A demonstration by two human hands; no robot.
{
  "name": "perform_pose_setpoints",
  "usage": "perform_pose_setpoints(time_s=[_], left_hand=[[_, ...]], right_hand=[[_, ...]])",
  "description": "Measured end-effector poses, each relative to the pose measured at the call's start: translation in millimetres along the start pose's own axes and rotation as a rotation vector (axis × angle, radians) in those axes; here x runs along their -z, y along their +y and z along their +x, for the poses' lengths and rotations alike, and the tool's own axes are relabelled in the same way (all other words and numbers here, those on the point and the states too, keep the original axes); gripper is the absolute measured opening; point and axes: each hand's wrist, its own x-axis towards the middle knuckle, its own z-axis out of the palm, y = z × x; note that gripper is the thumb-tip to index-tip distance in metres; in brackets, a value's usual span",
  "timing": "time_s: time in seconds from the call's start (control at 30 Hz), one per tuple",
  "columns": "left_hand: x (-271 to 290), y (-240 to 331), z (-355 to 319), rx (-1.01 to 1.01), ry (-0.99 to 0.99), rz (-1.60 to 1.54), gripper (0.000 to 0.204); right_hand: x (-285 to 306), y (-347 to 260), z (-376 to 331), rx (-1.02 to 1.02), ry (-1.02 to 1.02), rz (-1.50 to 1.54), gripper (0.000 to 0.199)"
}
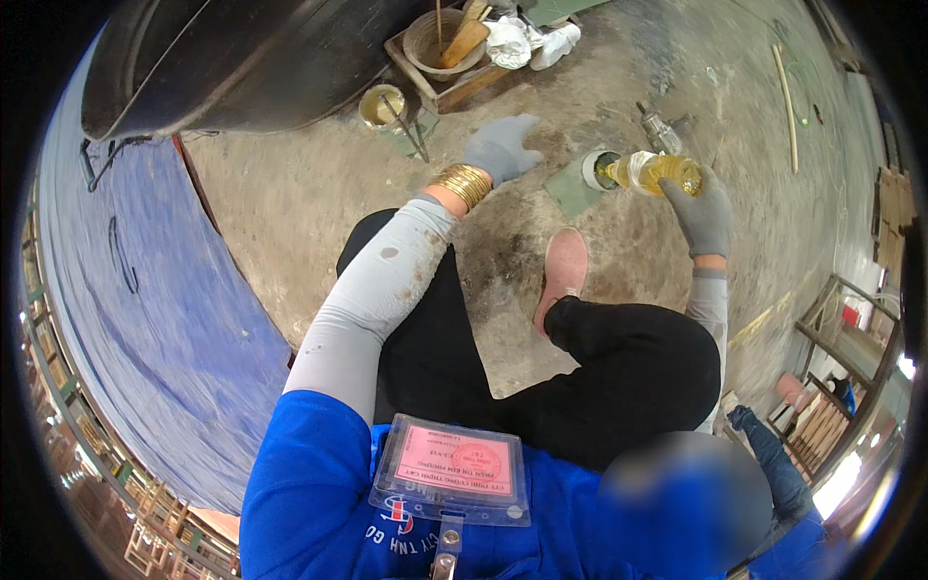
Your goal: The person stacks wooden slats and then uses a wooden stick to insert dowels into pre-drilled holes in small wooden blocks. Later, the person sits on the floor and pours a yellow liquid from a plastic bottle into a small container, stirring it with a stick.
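Observation:
In my right hand [698,215], wearing a grey glove, is a clear bottle [684,174] of yellow liquid, tipped on its side with its neck pointing left. The neck reaches the mouth of a small white cup [590,174], which stands on a green sheet [570,193] on the floor. Whether liquid is running out is too small to tell. My left hand [495,152], also gloved in grey, hovers over the floor left of the cup, fingers apart and holding nothing. Gold bangles [462,186] circle that wrist.
Beyond my left hand stands a small pot [383,108] with a stick in it. Behind it, a wooden tray [471,90] holds a bucket [425,48] and white cloths [517,43]. A metallic cylindrical object [660,129] lies beyond the bottle. A large dark vessel [242,68] stands at far left.

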Motion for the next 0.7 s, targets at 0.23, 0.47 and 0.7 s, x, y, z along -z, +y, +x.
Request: perform_pose_setpoints(time_s=[0.23, 0.47, 0.7], left_hand=[[-36, 85, 21, -0.388, 0.17, -0.246, 0.07], [-70, 125, 42, -0.359, 0.243, -0.173, 0.067], [-81, 142, 53, -0.317, 0.276, -0.166, 0.054]], right_hand=[[6, -8, -3, -0.031, -0.003, -0.02, 0.066], [9, -18, -3, -0.004, -0.026, -0.057, 0.071], [9, -16, -2, -0.037, 0.002, -0.008, 0.068]])
